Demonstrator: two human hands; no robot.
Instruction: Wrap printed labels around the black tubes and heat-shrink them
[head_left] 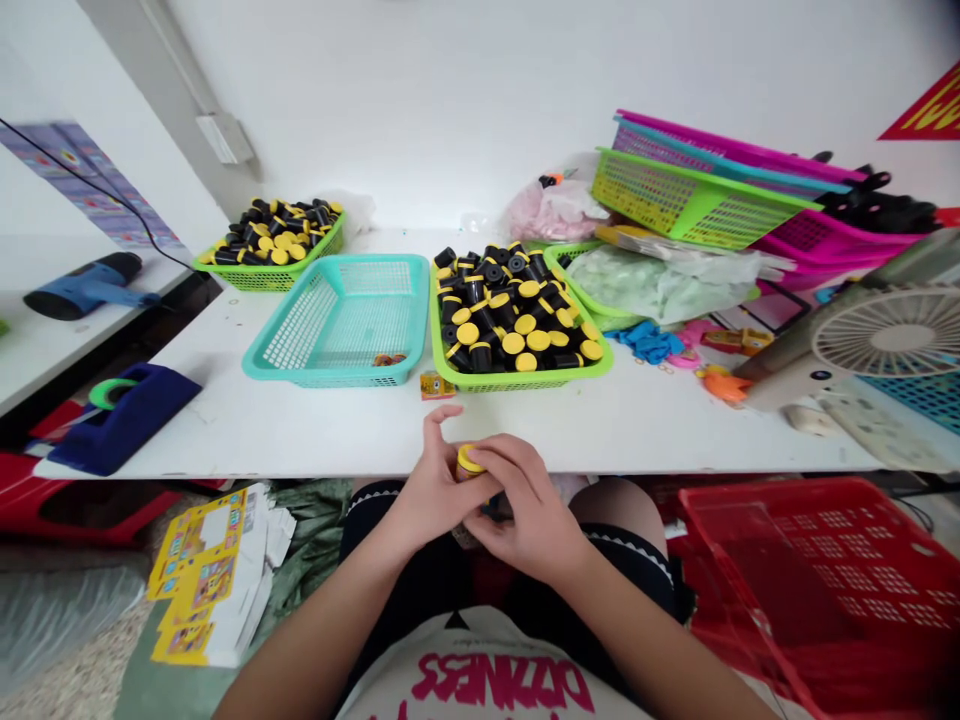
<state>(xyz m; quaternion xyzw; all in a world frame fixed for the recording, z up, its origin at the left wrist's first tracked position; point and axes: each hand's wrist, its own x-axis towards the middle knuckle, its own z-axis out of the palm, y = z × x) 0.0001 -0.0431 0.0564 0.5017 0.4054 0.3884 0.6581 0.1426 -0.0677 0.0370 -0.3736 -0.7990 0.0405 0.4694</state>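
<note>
In front of the table's edge, my left hand [431,490] and my right hand [529,505] are both closed round a small yellow-capped canister [470,461]. The left index finger sticks out, away from the canister, while the right fingers lie across its cap. Most of the canister's body is hidden by my fingers. Beyond my hands, a small stack of yellow and orange printed labels [437,386] lies on the table. A green basket [517,381] behind it is heaped with black canisters [480,353] with yellow caps.
A turquoise basket [337,374] holds a few small printed pieces [389,359]. Further left are another green basket [255,280] of canisters, a blue tape dispenser [124,415] and a blue heat gun [90,285]. Stacked baskets [697,195] and a fan [892,335] stand right.
</note>
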